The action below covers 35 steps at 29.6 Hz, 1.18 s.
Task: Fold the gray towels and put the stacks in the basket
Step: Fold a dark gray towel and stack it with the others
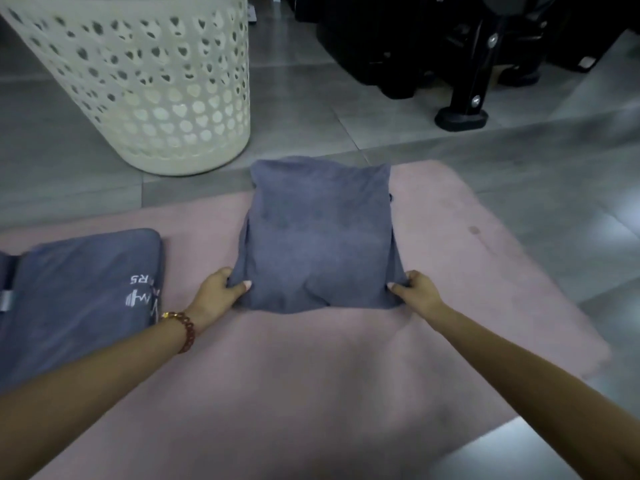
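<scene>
While its two near corners are pinched, one by the left hand (219, 289) and one by the right hand (417, 289), the gray towel (318, 237) is held folded on the pink mat (311, 382). Each thumb is laid on top of the cloth, with the fingers curled under its edge. The towel's far side reaches the mat's far edge, about midway along it. A beaded bracelet (185, 329) is worn on the left wrist. At the mat's left edge, a stack of folded gray towels (79, 292) with white lettering is laid flat, apart from the held towel. Beyond the mat's far left corner, a cream perforated basket (138, 81) is set upright on the gray tiled floor (346, 98). A black metal frame (474, 81) is seen on the floor past the far right.
</scene>
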### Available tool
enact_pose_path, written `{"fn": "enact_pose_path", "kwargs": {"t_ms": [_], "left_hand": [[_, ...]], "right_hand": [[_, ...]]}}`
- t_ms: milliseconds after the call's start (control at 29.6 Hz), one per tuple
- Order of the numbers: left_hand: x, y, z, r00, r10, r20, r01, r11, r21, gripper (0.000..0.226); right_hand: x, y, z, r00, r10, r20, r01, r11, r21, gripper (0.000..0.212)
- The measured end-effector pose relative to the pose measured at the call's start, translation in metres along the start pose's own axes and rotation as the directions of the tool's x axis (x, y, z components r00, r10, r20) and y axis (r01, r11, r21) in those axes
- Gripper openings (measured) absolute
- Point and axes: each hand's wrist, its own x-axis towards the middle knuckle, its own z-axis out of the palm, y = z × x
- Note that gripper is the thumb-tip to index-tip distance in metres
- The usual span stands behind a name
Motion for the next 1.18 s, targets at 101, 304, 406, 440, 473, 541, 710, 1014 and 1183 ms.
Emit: {"fn": "enact_pose_path", "kwargs": {"t_ms": [101,304,406,440,473,541,710,1014,1183], "left_hand": [[-0.017,0.007,-0.017,0.979,0.203,0.014,-0.200,0.951,0.234,0.018],[-0.058,0.015,-0.051,0.873,0.054,0.485,-0.173,0.963,0.205,0.029],[-0.087,0.011,-0.057,0.483,-0.358,0.799,-0.306,0.786,0.538,0.047],[-0.095,0.011,-0.055,0.387,-0.470,0.793,-0.320,0.738,0.594,0.041],[-0.101,0.008,-0.052,0.346,-0.520,0.781,-0.325,0.714,0.620,0.033],[-0.101,0.005,-0.049,0.400,-0.458,0.794,-0.313,0.746,0.588,0.020],[-0.057,-0.013,-0.044,0.893,-0.030,0.448,-0.119,0.946,0.301,0.015],[0.052,-0.009,-0.024,0.976,0.002,-0.216,0.023,0.993,0.115,0.045],[0.069,-0.018,-0.017,0.963,-0.056,-0.263,0.031,0.994,-0.101,0.013]], "right_hand": [[-0.011,0.000,-0.016,0.984,-0.161,-0.080,0.159,0.987,-0.036,0.007],[-0.066,-0.006,-0.060,0.880,-0.159,0.448,0.338,0.872,-0.354,0.033],[-0.107,-0.004,-0.057,0.622,0.223,0.751,0.437,0.697,-0.569,0.033],[-0.114,0.002,-0.055,0.561,0.332,0.759,0.438,0.658,-0.612,0.029],[-0.117,0.011,-0.053,0.521,0.391,0.758,0.434,0.644,-0.630,0.026],[-0.114,0.022,-0.050,0.522,0.351,0.778,0.443,0.667,-0.599,0.028],[-0.069,0.019,-0.040,0.689,0.260,0.676,0.272,0.772,-0.574,0.034],[0.036,-0.028,0.017,0.996,0.077,-0.052,-0.064,0.973,0.224,0.047],[0.052,-0.020,0.019,0.994,-0.077,-0.080,0.091,0.977,0.195,0.014]]}}
